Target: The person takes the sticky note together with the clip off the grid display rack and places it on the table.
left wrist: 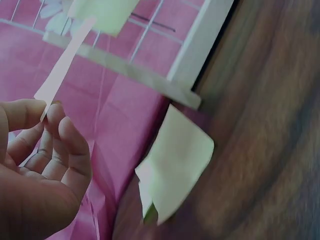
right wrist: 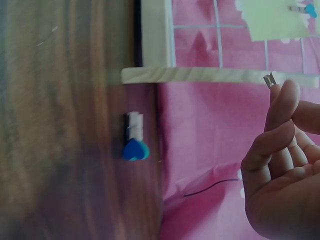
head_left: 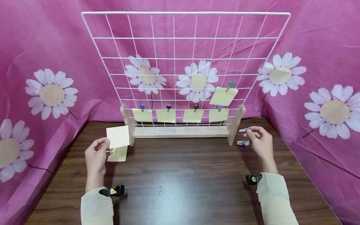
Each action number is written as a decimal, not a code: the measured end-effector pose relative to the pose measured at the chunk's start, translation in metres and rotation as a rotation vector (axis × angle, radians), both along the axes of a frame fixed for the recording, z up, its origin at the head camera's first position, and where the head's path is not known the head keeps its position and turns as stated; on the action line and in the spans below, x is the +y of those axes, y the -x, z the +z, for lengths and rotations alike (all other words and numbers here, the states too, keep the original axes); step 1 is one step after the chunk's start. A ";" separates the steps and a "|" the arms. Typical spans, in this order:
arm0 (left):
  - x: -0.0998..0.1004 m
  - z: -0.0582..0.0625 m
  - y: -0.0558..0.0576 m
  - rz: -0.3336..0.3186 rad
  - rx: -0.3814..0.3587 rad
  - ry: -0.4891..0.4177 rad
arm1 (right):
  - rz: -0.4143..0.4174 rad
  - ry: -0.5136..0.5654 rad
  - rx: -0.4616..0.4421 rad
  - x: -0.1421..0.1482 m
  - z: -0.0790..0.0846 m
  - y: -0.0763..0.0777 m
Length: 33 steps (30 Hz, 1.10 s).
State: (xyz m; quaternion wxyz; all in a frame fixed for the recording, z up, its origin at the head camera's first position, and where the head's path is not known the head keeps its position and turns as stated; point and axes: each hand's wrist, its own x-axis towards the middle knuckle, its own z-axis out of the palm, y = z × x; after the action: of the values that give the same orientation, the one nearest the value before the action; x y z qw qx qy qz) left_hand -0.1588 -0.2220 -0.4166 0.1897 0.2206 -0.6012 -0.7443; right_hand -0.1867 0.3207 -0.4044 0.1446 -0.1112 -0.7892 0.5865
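Observation:
Between thumb and fingertips, my left hand point(head_left: 96, 154) pinches a pale yellow sticky note point(head_left: 118, 137); it shows nearly edge-on in the left wrist view. Below that note, more sticky notes point(left wrist: 180, 155) lie on the table by the rack's left foot. My right hand point(head_left: 261, 142) pinches a small wooden clothespin point(head_left: 243, 130), its tip poking out past the fingers in the right wrist view. Beside this hand, clothespins with blue hearts point(right wrist: 134, 140) lie on the table. A white wire grid point(head_left: 174, 58) stands upright ahead of both hands.
Several notes hang clipped along the grid's low row, one being a note point(head_left: 167, 116) under a dark blue heart; another note point(head_left: 223, 96) hangs higher at right. The grid's wooden base point(head_left: 180, 133) stands on the brown table point(head_left: 174, 175). A pink flowered cloth point(head_left: 56, 37) surrounds it.

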 end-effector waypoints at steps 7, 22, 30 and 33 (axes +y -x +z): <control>-0.019 -0.009 -0.009 -0.001 -0.081 0.039 | -0.014 0.003 -0.062 0.011 -0.012 -0.003; -0.049 -0.028 -0.030 -0.105 -0.290 0.217 | 0.050 0.092 -0.151 0.026 -0.037 -0.010; -0.061 -0.032 -0.037 -0.125 -0.351 0.251 | 0.104 0.097 -0.218 0.032 -0.053 -0.009; -0.066 -0.035 -0.038 -0.127 -0.359 0.253 | 0.115 0.093 -0.238 0.034 -0.056 -0.008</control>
State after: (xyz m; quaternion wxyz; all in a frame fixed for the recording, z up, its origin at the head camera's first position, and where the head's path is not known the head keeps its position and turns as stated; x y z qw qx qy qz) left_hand -0.1213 -0.2877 -0.4514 0.0584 0.2856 -0.7266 -0.6221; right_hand -0.1785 0.3548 -0.4608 0.0108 -0.1415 -0.7778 0.6123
